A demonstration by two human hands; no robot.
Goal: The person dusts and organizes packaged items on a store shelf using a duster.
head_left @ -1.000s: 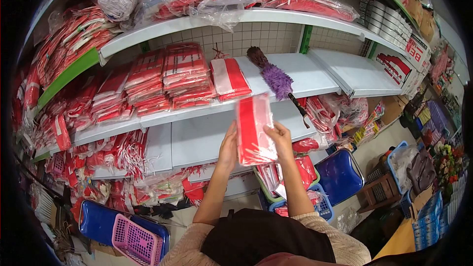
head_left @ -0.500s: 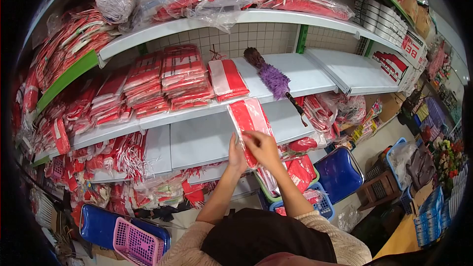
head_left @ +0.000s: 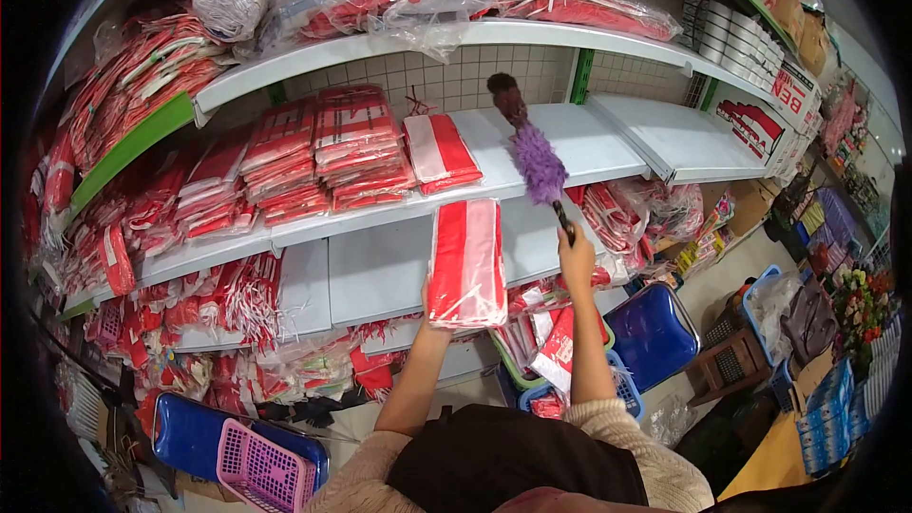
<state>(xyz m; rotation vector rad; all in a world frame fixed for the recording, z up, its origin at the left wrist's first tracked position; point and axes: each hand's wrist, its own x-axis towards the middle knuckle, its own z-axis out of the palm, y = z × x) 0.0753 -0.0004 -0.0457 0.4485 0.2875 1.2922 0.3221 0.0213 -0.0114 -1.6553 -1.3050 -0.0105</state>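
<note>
My left hand point(head_left: 427, 298), mostly hidden behind it, holds up a plastic-wrapped packet of folded red-and-white cloth point(head_left: 465, 266) before the shelf's front edge. The fingers of my right hand point(head_left: 576, 255) are wrapped round the black handle of a feather duster point(head_left: 541, 163). Its purple and dark brown plumes are raised over the middle shelf point(head_left: 608, 138). On that shelf, left of the duster, lies a similar red-and-white packet point(head_left: 443, 153). Taller stacks of such packets point(head_left: 358, 147) stand further left.
Overhead, an upper shelf point(head_left: 532, 30) carries plastic-bagged goods. A blue chair point(head_left: 655, 337) stands at right, beside a green-rimmed basket point(head_left: 513, 370) of packets. At lower left, a pink basket point(head_left: 261, 465) rests against another blue seat. A carton point(head_left: 755, 128) sits on the right shelf.
My right hand has left the packet and taken hold of the duster's handle, lifting and turning the duster. The packet in my left hand has turned more upright and shifted slightly down.
</note>
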